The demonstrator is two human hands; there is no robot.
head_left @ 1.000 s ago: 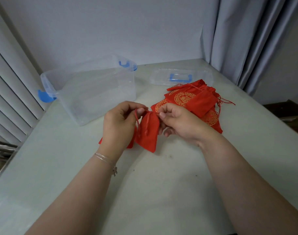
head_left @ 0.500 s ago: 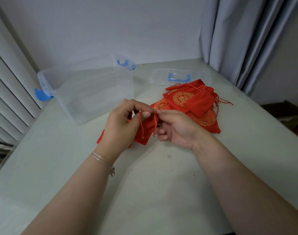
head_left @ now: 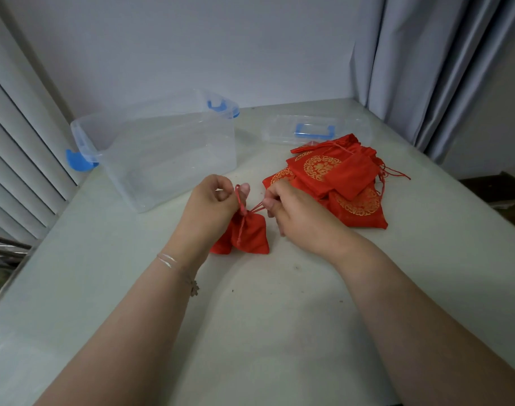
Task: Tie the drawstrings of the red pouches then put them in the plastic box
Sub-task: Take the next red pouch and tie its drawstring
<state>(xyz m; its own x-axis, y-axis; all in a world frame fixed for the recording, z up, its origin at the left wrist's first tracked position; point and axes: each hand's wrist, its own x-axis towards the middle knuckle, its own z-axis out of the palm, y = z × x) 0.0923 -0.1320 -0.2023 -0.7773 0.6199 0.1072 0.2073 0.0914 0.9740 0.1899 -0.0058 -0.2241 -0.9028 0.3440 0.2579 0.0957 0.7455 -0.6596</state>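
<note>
Pale walls, a slatted blind on the left and a grey curtain (head_left: 443, 71) on the right close in a whitish tabletop (head_left: 279, 332) that fills most of the view. On its far left stands the clear plastic box (head_left: 162, 153), open on top, with blue latches at its ends. Its clear lid (head_left: 315, 130), with a blue handle, lies flat further right, near the back edge. Just in front of the lid sits a heap of red pouches (head_left: 335, 183) printed with gold roundels, their cords trailing off to the right.

Nearer the person, between box and heap, one small red pouch (head_left: 247, 235) rests on the tabletop, its neck gathered tight. Both bare forearms reach in from the bottom edge. The left hand (head_left: 212, 203), a thin bracelet at its wrist, has its grip pinched on one red drawstring (head_left: 240, 200) above the pouch's neck. The right hand (head_left: 294, 209) pinches the other cord, drawn out to the right, fingers curled.
</note>
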